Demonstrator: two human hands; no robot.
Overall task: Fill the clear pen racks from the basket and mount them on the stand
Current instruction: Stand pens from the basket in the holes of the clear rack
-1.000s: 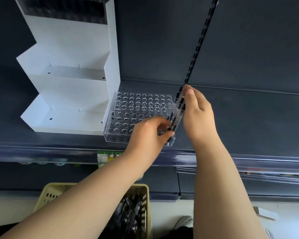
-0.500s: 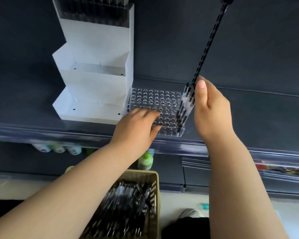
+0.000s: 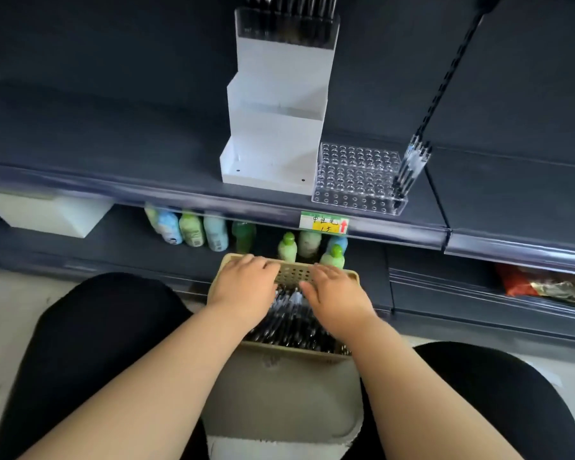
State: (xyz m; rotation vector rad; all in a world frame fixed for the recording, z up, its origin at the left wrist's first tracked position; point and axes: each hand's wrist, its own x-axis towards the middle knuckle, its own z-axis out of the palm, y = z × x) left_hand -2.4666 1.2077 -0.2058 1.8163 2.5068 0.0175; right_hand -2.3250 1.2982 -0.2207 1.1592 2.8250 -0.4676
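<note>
A person's left hand (image 3: 246, 287) and right hand (image 3: 336, 293) rest, fingers loosely spread, on pens (image 3: 289, 323) in the basket (image 3: 296, 275); the clear rack (image 3: 356, 180) sits at the shelf's (image 3: 113, 154) front edge, just beside the white stand (image 3: 276, 127).

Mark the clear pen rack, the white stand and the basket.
clear pen rack (image 3: 356, 179), head view, on its holed top face.
white stand (image 3: 274, 127), head view, on its middle step's front.
basket (image 3: 292, 273), head view, on its perforated far wall.

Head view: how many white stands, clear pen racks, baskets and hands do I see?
white stand: 1
clear pen racks: 2, top rack and shelf rack
basket: 1
hands: 2, left hand and right hand
Total: 6
</note>
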